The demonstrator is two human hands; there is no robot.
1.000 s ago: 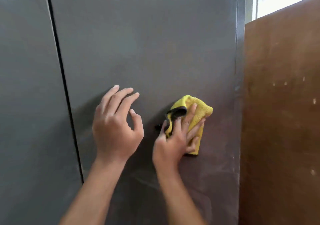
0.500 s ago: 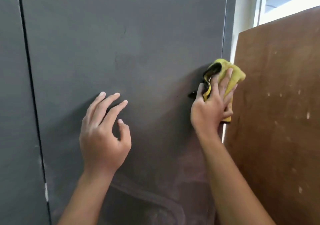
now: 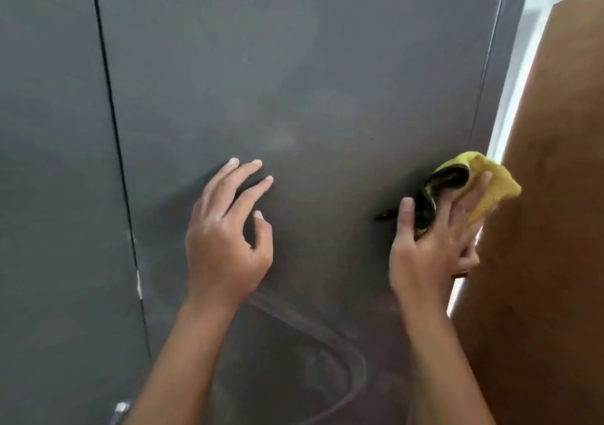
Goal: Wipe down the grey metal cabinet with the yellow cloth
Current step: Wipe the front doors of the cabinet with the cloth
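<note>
From the head view, the right hand (image 3: 431, 248) presses a bunched yellow cloth with a black trim (image 3: 474, 189) against the right edge of the grey metal cabinet (image 3: 294, 81), fingers spread flat over it. The left hand (image 3: 225, 238) rests open, fingertips on the door, holding nothing. A brown wooden board (image 3: 549, 228) stands just beside the cabinet.

The cloth (image 3: 487, 192) was partly hidden under the right hand (image 3: 431, 244), whose fingers were blurred; the cabinet (image 3: 294, 81) was cut off on every side.
</note>
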